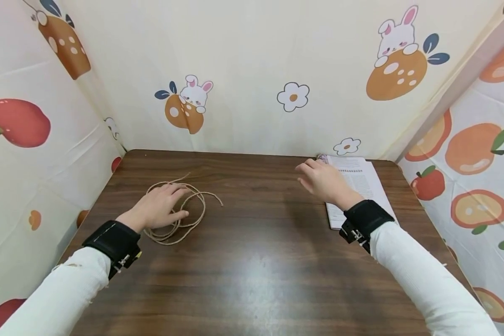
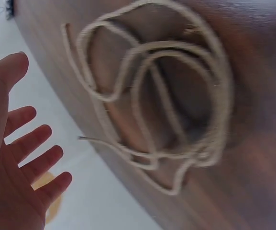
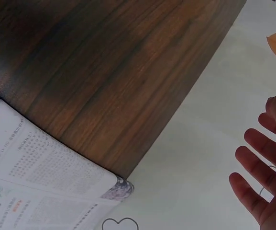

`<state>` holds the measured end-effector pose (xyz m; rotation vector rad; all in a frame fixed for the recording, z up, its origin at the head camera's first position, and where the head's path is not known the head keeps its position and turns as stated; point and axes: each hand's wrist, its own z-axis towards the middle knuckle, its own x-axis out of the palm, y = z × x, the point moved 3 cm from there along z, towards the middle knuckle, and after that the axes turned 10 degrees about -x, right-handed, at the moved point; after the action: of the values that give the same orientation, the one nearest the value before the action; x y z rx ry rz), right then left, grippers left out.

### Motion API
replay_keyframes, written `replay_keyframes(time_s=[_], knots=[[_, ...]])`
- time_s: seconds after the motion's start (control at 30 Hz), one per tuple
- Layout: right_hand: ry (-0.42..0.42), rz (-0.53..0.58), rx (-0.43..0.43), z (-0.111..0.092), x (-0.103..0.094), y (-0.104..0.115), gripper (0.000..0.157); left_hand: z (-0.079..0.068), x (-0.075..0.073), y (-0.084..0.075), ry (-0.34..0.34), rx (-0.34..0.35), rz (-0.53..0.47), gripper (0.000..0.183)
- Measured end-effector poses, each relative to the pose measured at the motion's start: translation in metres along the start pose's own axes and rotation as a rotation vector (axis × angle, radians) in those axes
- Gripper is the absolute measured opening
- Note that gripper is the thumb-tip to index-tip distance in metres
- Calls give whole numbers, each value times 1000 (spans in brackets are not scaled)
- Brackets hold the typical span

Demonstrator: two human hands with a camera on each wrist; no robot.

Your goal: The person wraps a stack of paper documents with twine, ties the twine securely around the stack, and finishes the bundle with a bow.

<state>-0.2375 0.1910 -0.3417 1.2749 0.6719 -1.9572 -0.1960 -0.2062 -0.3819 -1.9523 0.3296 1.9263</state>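
Note:
A loosely coiled beige rope point(image 1: 195, 223) lies on the left part of the table, its two thin ends sticking out. Over the coil is my left hand point(image 1: 159, 205), fingers extended and holding nothing. In the left wrist view the rope point(image 2: 224, 96) shows several overlapping loops, with the spread fingers of the left hand point(image 2: 18, 167) apart from it. My right hand point(image 1: 321, 179) hovers at the left edge of an open book point(image 1: 363, 179) with printed pages. The right wrist view shows the right hand's relaxed fingers point(image 3: 259, 170) with nothing in them, and a corner of the book point(image 3: 47, 177).
The dark brown wooden table point(image 1: 252, 261) ends at a cream wall cloth point(image 1: 243, 60) printed with rabbits and flowers. Fruit-patterned cloths point(image 1: 479, 224) hang along both sides. Both wrists wear black bands point(image 1: 113, 242) with small devices.

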Motion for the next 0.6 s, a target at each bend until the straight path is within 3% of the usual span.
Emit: replay_keyframes(time_s=[0.27, 0.6], knots=[[18, 6, 3, -10, 6, 0, 25, -25, 23, 21, -10, -32, -15, 67], [39, 10, 14, -18, 11, 2, 27, -50, 36, 44, 54, -145, -62, 71]])
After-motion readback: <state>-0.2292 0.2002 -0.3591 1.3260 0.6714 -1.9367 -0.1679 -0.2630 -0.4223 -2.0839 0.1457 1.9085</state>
